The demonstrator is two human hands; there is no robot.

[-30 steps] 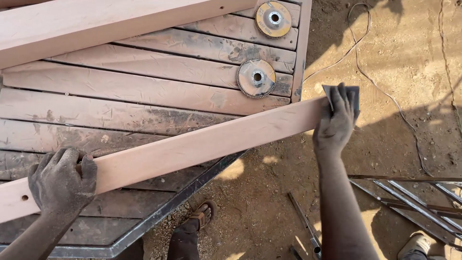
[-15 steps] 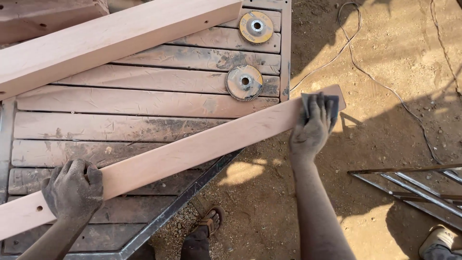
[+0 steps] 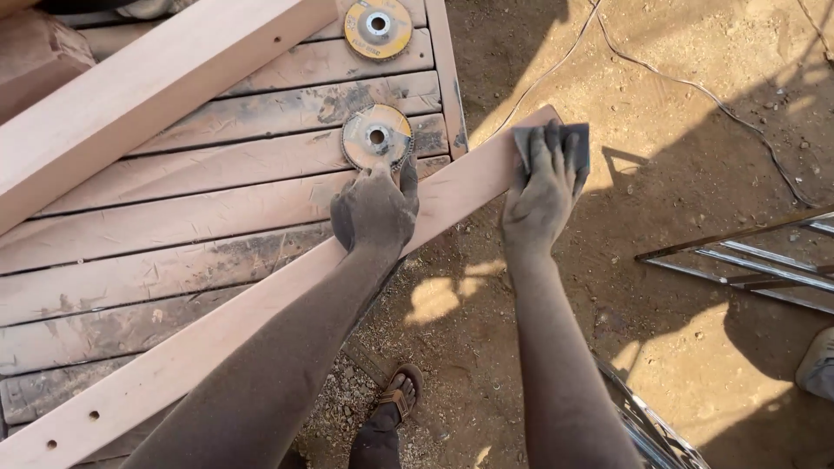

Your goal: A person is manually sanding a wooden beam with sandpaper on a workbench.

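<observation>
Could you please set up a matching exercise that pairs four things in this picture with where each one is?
Things:
1. left hand
2. right hand
3. yellow grinding disc
4. sandalled foot

Places:
A. on the dirt ground below the plank
B. at the top edge of the slatted table
C. pressing a dark sanding sheet on the plank's far end
D. on the plank, fingertips by the worn disc

Pairs: 1-D, 2-C, 3-B, 4-A
</observation>
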